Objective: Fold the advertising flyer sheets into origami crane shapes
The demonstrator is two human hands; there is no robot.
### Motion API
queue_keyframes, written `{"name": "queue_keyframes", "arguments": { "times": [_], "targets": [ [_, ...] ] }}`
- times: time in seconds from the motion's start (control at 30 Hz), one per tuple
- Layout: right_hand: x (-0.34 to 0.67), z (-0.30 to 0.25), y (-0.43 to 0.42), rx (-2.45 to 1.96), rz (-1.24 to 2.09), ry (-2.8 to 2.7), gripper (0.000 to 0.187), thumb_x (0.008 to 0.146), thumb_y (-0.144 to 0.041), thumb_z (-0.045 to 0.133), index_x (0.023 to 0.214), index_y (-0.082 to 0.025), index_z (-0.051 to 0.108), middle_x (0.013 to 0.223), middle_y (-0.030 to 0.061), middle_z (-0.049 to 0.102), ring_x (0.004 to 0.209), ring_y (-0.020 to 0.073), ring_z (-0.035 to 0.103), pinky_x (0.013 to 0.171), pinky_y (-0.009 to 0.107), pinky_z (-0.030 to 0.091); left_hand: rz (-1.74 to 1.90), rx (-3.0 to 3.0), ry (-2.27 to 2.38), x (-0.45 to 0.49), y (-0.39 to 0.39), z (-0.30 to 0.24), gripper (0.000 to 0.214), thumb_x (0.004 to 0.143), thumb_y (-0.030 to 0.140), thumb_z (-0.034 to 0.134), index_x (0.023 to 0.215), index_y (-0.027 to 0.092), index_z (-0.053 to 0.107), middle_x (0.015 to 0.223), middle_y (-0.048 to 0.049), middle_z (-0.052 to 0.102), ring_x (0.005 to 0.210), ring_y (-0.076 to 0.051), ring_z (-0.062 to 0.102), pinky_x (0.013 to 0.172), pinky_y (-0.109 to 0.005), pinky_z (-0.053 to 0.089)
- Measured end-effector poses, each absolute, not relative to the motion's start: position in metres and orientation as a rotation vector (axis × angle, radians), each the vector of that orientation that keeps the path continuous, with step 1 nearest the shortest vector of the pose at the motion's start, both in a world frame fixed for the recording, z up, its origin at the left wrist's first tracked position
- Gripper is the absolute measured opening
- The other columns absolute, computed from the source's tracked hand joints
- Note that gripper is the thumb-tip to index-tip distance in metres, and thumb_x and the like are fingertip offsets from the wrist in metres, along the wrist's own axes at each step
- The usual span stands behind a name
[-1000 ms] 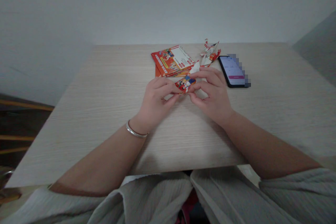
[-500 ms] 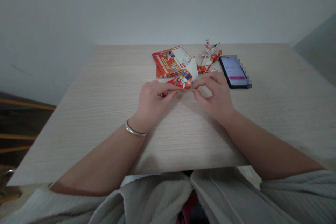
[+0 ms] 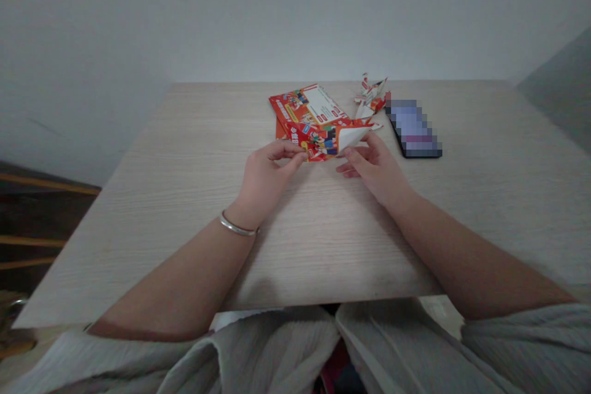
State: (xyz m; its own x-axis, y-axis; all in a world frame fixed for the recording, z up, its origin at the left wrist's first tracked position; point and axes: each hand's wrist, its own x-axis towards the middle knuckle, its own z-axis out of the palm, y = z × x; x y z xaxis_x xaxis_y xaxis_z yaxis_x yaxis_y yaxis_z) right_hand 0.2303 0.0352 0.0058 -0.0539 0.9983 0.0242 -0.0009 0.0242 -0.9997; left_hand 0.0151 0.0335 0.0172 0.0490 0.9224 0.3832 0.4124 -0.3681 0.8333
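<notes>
Between my two hands is a red printed paper sheet (image 3: 321,141) with cartoon figures and a white patch. My left hand (image 3: 272,169) pinches its lower left edge between thumb and fingers. At the sheet's right side, my right hand (image 3: 372,166) is closed on the edge, thumb in front and some fingertips behind or below. Just behind lies a stack of similar red and orange printed papers (image 3: 309,104), partly covered by the held sheet. Folded or crumpled pieces of the same paper (image 3: 372,95) sit beyond my right hand.
A dark phone (image 3: 413,129) with a lit, blurred screen lies right of the papers. The pale wood-grain table (image 3: 184,197) meets a wall (image 3: 295,12) at its far edge. Wooden slats (image 3: 46,181) show at the lower left, beside the table.
The held sheet has opened out flatter and shows more of its print. My right hand has turned and shifted its hold from the lower fold to the right edge.
</notes>
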Motion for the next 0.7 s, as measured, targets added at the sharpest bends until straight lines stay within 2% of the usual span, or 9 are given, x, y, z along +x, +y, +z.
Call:
{"name": "queue_keyframes", "arguments": {
  "times": [0.07,0.13,0.27,0.37,0.43,0.53,0.7],
  "targets": [
    [0.231,0.007,0.034,-1.151,1.262,-1.293,0.056,0.068,-0.064,0.082,0.105,-0.029,0.059,0.091,-0.0002,0.075,0.070,0.0165,0.073,0.056,0.027,0.058,1.307,1.782,1.325,0.016,0.037,0.013,0.009,0.080,0.023,0.075,0.081,0.018,0.067,0.081,-0.0015,0.075,0.075,-0.014,0.070,0.067,-0.024,0.055],
    [0.231,0.006,0.034,-1.147,1.269,-1.314,0.052,0.069,-0.063,0.082,0.104,-0.029,0.063,0.092,0.0001,0.075,0.076,0.0182,0.075,0.058,0.028,0.059,1.321,1.711,1.298,0.016,0.041,0.008,0.023,0.077,0.026,0.078,0.087,0.020,0.059,0.079,0.0004,0.072,0.073,-0.013,0.071,0.065,-0.023,0.055],
    [0.231,0.005,0.032,-1.132,1.293,-1.270,0.049,0.068,-0.060,0.084,0.101,-0.028,0.068,0.096,0.0010,0.077,0.081,0.0193,0.076,0.062,0.030,0.063,1.305,1.622,1.268,0.016,0.042,-0.003,0.050,0.077,0.032,0.081,0.113,0.024,0.048,0.072,0.0050,0.069,0.068,-0.014,0.071,0.061,-0.022,0.054],
    [0.232,0.004,0.031,-1.095,1.334,-1.218,0.047,0.067,-0.056,0.086,0.101,-0.028,0.071,0.102,0.0020,0.078,0.086,0.0208,0.077,0.064,0.032,0.064,1.259,1.695,1.217,0.015,0.042,-0.006,0.063,0.078,0.029,0.079,0.131,0.023,0.045,0.077,0.0030,0.071,0.072,-0.016,0.073,0.065,-0.025,0.057],
    [0.233,0.004,0.030,-1.078,1.355,-1.170,0.045,0.066,-0.054,0.087,0.099,-0.028,0.072,0.102,0.0018,0.079,0.089,0.0215,0.077,0.066,0.033,0.065,1.224,1.737,1.164,0.016,0.041,-0.007,0.059,0.079,0.026,0.079,0.130,0.022,0.049,0.088,-0.0013,0.075,0.079,-0.016,0.074,0.071,-0.027,0.059],
    [0.233,0.005,0.028,-1.060,1.370,-1.104,0.042,0.063,-0.052,0.090,0.093,-0.028,0.073,0.102,0.0003,0.078,0.094,0.0216,0.075,0.071,0.036,0.066,1.220,1.746,1.095,0.020,0.040,-0.006,0.045,0.078,0.023,0.079,0.117,0.020,0.058,0.108,-0.0078,0.076,0.088,-0.018,0.075,0.078,-0.030,0.061],
    [0.227,0.007,0.024,-1.034,1.420,-1.077,0.039,0.058,-0.052,0.093,0.081,-0.027,0.074,0.092,-0.0005,0.078,0.086,0.0198,0.074,0.071,0.038,0.068,1.206,1.924,1.140,0.024,0.034,-0.003,0.029,0.080,0.021,0.077,0.107,0.019,0.067,0.110,-0.0076,0.077,0.095,-0.021,0.074,0.083,-0.033,0.061]
  ]
}}
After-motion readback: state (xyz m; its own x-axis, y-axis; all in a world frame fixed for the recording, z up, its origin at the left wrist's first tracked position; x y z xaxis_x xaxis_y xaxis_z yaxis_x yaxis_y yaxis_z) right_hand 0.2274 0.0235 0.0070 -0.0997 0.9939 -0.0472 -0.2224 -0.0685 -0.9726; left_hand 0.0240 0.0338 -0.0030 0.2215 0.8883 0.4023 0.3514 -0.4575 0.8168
